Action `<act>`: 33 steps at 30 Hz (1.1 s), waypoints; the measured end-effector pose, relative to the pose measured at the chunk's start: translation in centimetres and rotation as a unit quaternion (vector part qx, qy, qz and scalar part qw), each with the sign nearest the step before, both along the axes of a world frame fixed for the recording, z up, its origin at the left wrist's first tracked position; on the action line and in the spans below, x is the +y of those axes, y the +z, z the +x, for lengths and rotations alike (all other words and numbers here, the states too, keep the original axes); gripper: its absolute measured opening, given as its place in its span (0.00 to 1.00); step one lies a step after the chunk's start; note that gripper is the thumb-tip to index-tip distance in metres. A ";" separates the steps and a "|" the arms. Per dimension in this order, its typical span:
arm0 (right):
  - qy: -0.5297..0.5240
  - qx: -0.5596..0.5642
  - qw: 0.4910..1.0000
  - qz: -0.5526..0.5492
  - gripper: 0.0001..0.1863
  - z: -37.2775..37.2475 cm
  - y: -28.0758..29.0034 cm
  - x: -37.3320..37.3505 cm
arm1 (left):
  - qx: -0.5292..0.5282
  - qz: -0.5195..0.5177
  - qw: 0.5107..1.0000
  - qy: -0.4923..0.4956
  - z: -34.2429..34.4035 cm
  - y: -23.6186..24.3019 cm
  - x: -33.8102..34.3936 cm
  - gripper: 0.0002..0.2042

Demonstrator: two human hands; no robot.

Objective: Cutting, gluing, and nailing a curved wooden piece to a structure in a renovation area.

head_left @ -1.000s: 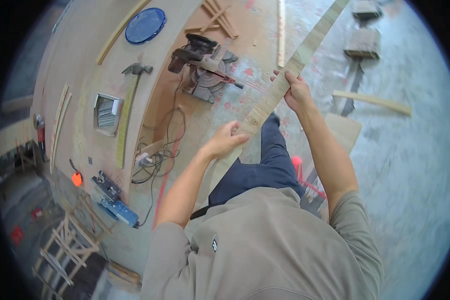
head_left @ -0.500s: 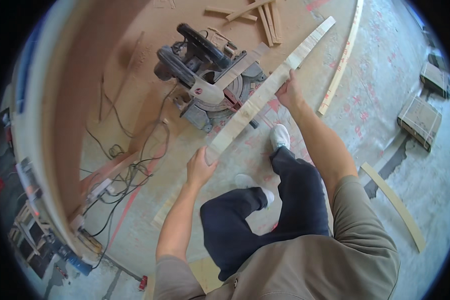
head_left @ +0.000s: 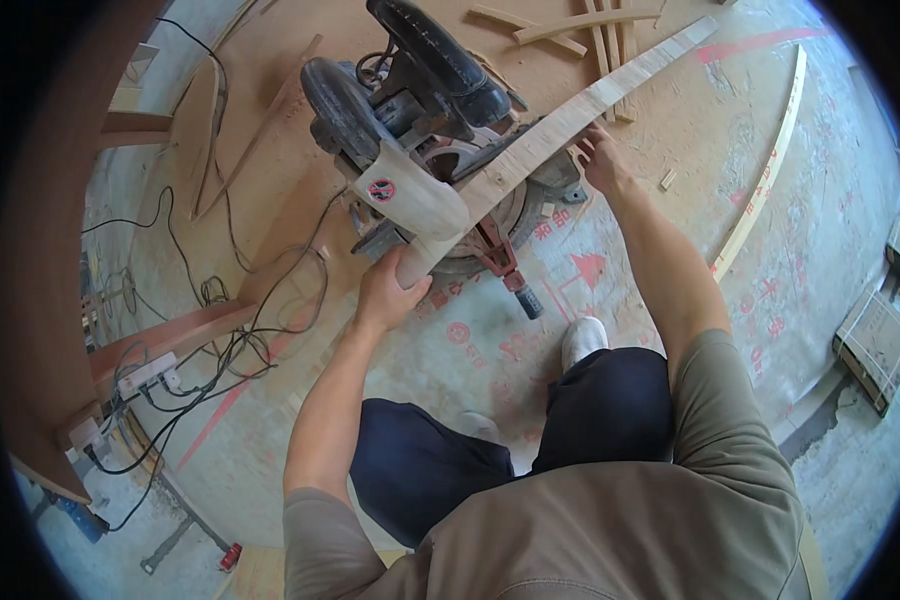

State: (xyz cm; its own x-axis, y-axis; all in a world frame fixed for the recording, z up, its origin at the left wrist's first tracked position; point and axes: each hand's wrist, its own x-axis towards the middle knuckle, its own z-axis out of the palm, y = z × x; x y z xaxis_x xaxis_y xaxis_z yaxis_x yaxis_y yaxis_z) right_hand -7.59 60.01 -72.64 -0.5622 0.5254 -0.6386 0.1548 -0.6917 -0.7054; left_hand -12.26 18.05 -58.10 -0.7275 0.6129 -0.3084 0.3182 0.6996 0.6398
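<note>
A long pale wooden board (head_left: 560,130) lies diagonally on the black and grey mitre saw (head_left: 450,80) on the floor, beside its cream blade guard (head_left: 395,195). My left hand (head_left: 390,295) is closed round the board's near end, just below the guard. Farther along, my right hand (head_left: 600,160) has its fingers curled at the board's right edge, partly hidden under it. The saw's red lever with a black grip (head_left: 525,300) sticks out toward my feet.
Wooden offcuts (head_left: 585,25) lie behind the saw. A pale strip (head_left: 765,180) rests at the right, near cardboard packages (head_left: 865,355). At left are a brown wooden panel (head_left: 50,250), tangled black cables (head_left: 255,345) and a white power strip (head_left: 155,375). The floor covering has red markings.
I have moved from beside the workbench down toward the saw, knees bending. Both hands have brought the board forward and down onto the saw; the saw now appears larger.
</note>
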 end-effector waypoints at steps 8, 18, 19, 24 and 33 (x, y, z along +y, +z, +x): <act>-0.264 -0.189 0.901 0.289 0.17 22.5 -4.6 17.4 | 0.079 -0.020 0.997 -0.016 -0.8 -2.0 -2.9 0.31; -0.070 -0.176 0.948 0.258 0.23 11.9 16.7 25.0 | 0.115 -0.125 0.983 -0.068 -3.2 -6.8 -8.5 0.29; 0.019 -0.069 0.957 0.280 0.26 8.6 19.6 23.1 | 0.114 -0.121 0.984 -0.061 -3.8 -6.9 -8.3 0.29; 0.396 0.102 0.797 0.444 0.23 -9.0 33.0 1.1 | 0.234 -0.150 0.960 -0.042 -3.8 -9.4 -9.2 0.31; 0.480 -0.196 0.573 0.634 0.24 -18.7 36.7 -10.7 | 0.150 -0.145 0.973 0.101 -4.4 -9.7 -7.3 0.29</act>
State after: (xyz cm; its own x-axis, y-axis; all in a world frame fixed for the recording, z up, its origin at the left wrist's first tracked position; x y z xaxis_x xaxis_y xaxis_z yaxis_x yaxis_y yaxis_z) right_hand -26.25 49.36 -35.90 -0.9253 0.2746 -0.2615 0.3526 0.8768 -0.3270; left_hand -16.70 10.77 -67.80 -0.9081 0.3668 -0.2018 0.2974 0.9045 0.3056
